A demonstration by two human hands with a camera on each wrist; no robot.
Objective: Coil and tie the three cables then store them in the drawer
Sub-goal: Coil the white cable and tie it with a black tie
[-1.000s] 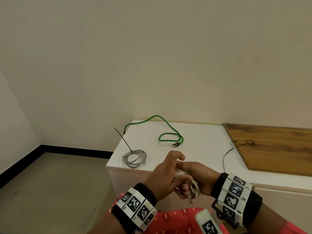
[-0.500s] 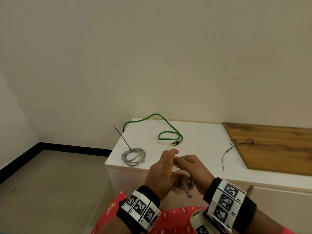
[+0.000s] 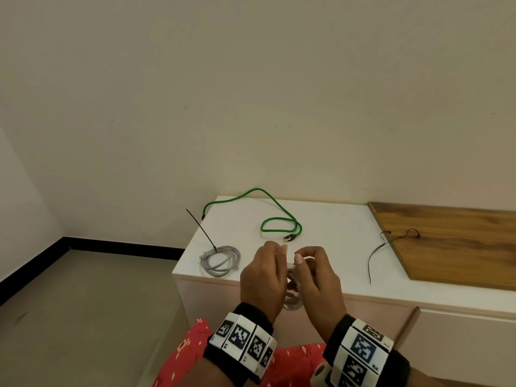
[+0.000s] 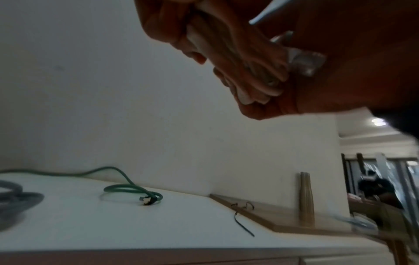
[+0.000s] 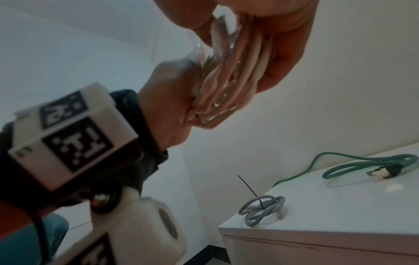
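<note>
Head view: both hands up in front of the near edge of the white cabinet [image 3: 321,219], left hand [image 3: 262,277] and right hand [image 3: 318,277] curled tight round the white cable [image 3: 293,301], coiled but not tied. Next, probably: reach right for the black tie [image 3: 385,244]. Grey cable [image 3: 220,259] far left, already tied; green cable [image 3: 279,216] loose, farther back.

Both hands [image 3: 290,277] have lifted the white cable coil [image 3: 293,291] higher.
</note>
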